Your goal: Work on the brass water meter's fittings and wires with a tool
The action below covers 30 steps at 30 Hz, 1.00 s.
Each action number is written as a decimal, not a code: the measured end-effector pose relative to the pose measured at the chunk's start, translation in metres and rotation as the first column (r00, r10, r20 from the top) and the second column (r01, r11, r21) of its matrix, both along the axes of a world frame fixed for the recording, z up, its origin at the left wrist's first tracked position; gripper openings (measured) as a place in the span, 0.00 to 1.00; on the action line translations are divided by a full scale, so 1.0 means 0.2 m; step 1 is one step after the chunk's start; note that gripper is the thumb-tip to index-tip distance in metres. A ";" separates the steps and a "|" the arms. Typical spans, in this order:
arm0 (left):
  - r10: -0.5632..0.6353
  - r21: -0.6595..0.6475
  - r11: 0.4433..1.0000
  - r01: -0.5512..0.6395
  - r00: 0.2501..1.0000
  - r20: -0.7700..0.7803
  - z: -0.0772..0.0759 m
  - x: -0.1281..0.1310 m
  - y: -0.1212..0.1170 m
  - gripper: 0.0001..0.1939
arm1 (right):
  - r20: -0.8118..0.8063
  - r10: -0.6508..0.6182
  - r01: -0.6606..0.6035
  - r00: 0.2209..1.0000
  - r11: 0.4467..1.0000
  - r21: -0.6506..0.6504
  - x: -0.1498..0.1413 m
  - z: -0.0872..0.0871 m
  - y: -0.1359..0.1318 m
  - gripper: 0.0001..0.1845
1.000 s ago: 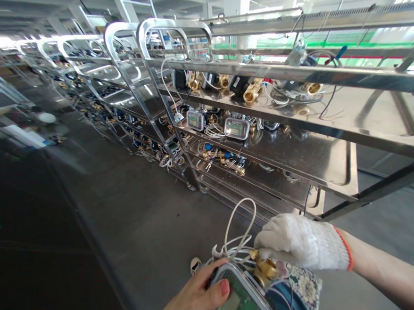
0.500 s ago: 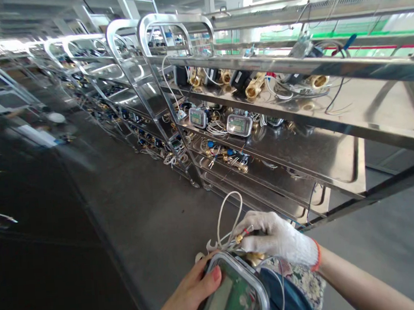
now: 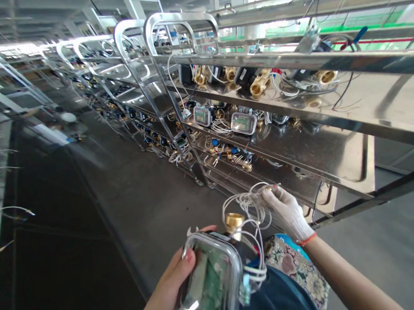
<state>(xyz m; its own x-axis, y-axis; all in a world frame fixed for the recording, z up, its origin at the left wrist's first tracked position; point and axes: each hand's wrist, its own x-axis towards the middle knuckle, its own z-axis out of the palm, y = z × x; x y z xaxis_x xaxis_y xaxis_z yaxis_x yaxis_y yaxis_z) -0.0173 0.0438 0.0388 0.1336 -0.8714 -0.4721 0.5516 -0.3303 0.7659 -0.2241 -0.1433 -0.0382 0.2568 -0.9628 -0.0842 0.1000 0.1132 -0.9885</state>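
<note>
My bare left hand [image 3: 178, 275] is wrapped around the side of a meter [image 3: 213, 272] with a clear plastic cover and a green circuit board inside. A brass pipe fitting [image 3: 234, 220] sticks up behind the cover. The jaw of a metal wrench [image 3: 191, 231] shows by my left fingers, its rest hidden behind the meter. My right hand [image 3: 285, 213], in a white knit glove with an orange cuff, pinches a loose bundle of white cable [image 3: 253, 203]. More cable loops hang at the meter's right side, beside a pale blue connector [image 3: 245, 284].
A steel rack [image 3: 298, 144] ahead holds several meters with brass fittings and coiled cables; a covered meter [image 3: 243, 123] sits on its middle shelf. More racks run back to the left. A dark surface [image 3: 65, 259] with wire ends lies at left. Flowered fabric [image 3: 300, 271] is below my right hand.
My right hand has moved up and slightly right, drawing the cable bundle away from the meter. The meter has shifted left in my left hand, and the brass fitting now shows plainly.
</note>
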 end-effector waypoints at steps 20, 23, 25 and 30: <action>0.452 0.047 0.889 -0.455 0.856 -0.250 0.03 0.10 -0.09 0.16 | -0.837 0.243 -0.859 0.490 0.299 -0.416 -0.02 0.37 0.32 0.12; 0.452 0.054 0.890 -0.452 0.864 -0.220 0.03 0.10 -0.09 0.16 | -0.887 0.170 -0.894 0.430 0.215 -0.393 0.01 0.38 0.31 0.11; 0.424 0.047 0.904 -0.425 0.876 -0.232 0.02 0.09 -0.09 0.17 | -0.910 0.146 -0.917 0.388 0.164 -0.364 0.04 0.39 0.31 0.11; 0.390 0.015 0.917 -0.398 0.890 -0.238 0.02 0.07 -0.10 0.15 | -0.921 0.153 -0.923 0.358 0.207 -0.325 0.09 0.38 0.31 0.14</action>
<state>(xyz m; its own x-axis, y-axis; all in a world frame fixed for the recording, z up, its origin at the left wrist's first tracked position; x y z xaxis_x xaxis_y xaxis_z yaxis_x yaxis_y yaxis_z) -0.0026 0.0235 0.0433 0.3595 -0.7855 -0.5038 0.7941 -0.0261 0.6072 -0.2065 -0.0810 0.0388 0.9687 -0.2414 0.0579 -0.2080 -0.9164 -0.3421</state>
